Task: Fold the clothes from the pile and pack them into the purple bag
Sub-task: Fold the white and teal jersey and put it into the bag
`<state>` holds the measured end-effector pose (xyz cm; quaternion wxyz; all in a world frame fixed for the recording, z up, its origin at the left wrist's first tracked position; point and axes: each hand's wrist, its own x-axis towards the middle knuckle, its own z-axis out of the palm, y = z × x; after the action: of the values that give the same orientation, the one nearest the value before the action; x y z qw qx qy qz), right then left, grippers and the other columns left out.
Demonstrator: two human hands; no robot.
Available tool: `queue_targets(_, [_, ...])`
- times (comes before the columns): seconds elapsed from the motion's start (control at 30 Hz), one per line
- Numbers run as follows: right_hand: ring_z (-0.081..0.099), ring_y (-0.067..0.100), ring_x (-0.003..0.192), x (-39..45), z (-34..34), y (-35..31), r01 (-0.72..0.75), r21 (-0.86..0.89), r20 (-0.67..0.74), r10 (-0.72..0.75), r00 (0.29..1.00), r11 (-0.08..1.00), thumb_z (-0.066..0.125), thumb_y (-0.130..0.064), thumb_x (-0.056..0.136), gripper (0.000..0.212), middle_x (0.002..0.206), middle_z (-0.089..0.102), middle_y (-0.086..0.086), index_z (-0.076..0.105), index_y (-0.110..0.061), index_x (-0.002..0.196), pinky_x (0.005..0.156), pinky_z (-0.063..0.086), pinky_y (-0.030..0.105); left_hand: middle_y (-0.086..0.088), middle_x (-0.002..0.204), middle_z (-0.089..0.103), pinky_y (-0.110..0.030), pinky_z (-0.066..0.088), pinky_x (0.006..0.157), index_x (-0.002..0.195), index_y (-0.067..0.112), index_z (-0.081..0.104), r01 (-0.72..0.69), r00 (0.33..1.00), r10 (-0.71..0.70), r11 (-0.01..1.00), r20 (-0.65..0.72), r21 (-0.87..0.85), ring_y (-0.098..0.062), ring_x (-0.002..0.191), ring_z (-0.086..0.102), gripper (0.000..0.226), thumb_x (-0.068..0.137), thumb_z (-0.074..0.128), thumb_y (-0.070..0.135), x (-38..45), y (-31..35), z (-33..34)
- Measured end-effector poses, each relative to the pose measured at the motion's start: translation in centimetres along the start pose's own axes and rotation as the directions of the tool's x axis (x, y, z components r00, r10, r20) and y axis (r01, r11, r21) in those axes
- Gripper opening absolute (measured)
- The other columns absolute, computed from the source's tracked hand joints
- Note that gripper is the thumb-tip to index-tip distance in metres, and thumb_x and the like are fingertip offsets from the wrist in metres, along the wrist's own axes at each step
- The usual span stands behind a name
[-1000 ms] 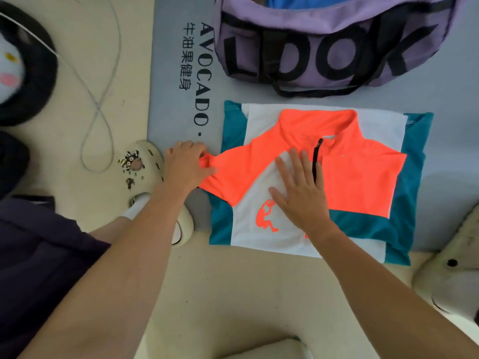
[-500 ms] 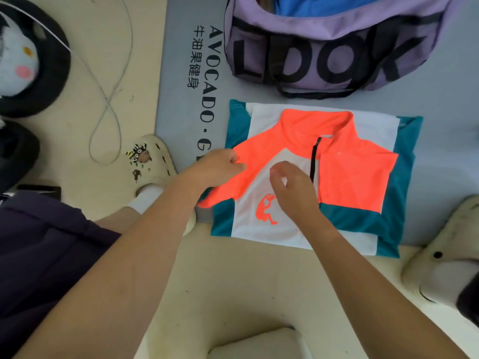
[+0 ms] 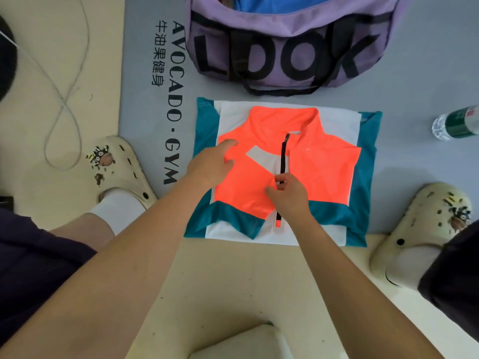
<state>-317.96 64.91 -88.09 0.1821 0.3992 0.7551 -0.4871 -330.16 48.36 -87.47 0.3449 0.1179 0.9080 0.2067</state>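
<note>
Sleeve (image 3: 241,187) now folded across slick jacket; right hand (image 3: 287,196) seemingly pinching it, left hand (image 3: 211,165) flat.

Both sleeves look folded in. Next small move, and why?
Probably fold the jacket's bottom hem up toward the collar: left hand lies flat on the folded-in sleeve, right hand pinches its cuff at the zipper, and the purple bag stands open beyond.

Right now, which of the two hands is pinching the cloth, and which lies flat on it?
The right hand pinches the orange sleeve's end beside the black zipper. The left hand lies open on the jacket.
</note>
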Motion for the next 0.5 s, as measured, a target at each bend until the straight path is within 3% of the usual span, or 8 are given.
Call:
queue_targets(0.1, [0.059, 0.018, 0.073, 0.2, -0.6, 0.0, 0.059, -0.09, 0.037, -0.056, 0.998, 0.994, 0.077, -0.034, 0.073, 0.046, 0.076, 0.055, -0.007, 0.05, -0.021, 0.109, 0.061, 0.045, 0.03, 0.005, 0.096, 0.059, -0.034, 0.046, 0.073, 0.127, 0.034, 0.047, -0.035, 0.999, 0.039, 0.988, -0.026, 0.152, -0.024, 0.093, 0.061, 0.03, 0.097, 0.05, 0.033, 1.2, -0.4, 0.2])
queue_targets(0.2, [0.055, 0.017, 0.069, 0.2, -0.7, -0.3, 0.158, -0.34, 0.14, -0.117, 0.983, 0.927, 0.081, -0.042, 0.067, 0.065, 0.08, 0.051, -0.007, 0.039, -0.022, 0.112, 0.058, 0.041, 0.033, 0.002, 0.095, 0.064, -0.034, 0.045, 0.071, 0.112, 0.028, 0.05, -0.047, 0.995, 0.062, 0.981, -0.074, 0.187, -0.024, 0.089, 0.061, 0.016, 0.097, 0.051, 0.034, 1.9, -0.7, 0.2])
queue_targets(0.3, [0.058, 0.03, 0.074, 0.2, 0.0, -0.1, 0.225, -0.476, 0.055, -0.226, 0.972, 0.85, 0.061, -0.017, 0.079, 0.037, 0.083, 0.052, -0.001, 0.04, -0.015, 0.109, 0.058, 0.037, 0.032, -0.001, 0.097, 0.065, -0.033, 0.041, 0.067, 0.105, 0.024, 0.053, -0.043, 0.99, 0.067, 0.981, -0.124, 0.189, -0.024, 0.088, 0.059, 0.01, 0.098, 0.05, 0.03, 2.3, -1.0, -0.1])
queue_targets(0.37, [0.055, 0.028, 0.072, 0.5, 0.0, 0.2, 0.215, -0.384, -0.007, -0.235, 0.972, 0.898, 0.054, -0.012, 0.084, 0.024, 0.078, 0.053, -0.002, 0.048, -0.013, 0.107, 0.06, 0.036, 0.031, -0.001, 0.094, 0.065, -0.034, 0.042, 0.066, 0.101, 0.022, 0.054, -0.039, 0.985, 0.067, 0.985, -0.161, 0.167, -0.023, 0.084, 0.058, 0.008, 0.098, 0.05, 0.029, 2.4, -1.5, -0.5])
queue_targets(0.5, [0.05, 0.018, 0.068, 1.9, -0.6, 0.2, 0.258, -0.174, -0.049, -0.27, 0.962, 0.95, 0.059, -0.013, 0.091, 0.005, 0.068, 0.051, -0.006, 0.063, -0.011, 0.093, 0.061, 0.033, 0.025, 0.008, 0.072, 0.054, -0.034, 0.045, 0.064, 0.095, 0.025, 0.055, -0.044, 0.976, 0.051, 0.998, -0.214, 0.037, -0.02, 0.074, 0.056, 0.006, 0.095, 0.055, 0.031, 2.2, -2.4, -1.3])
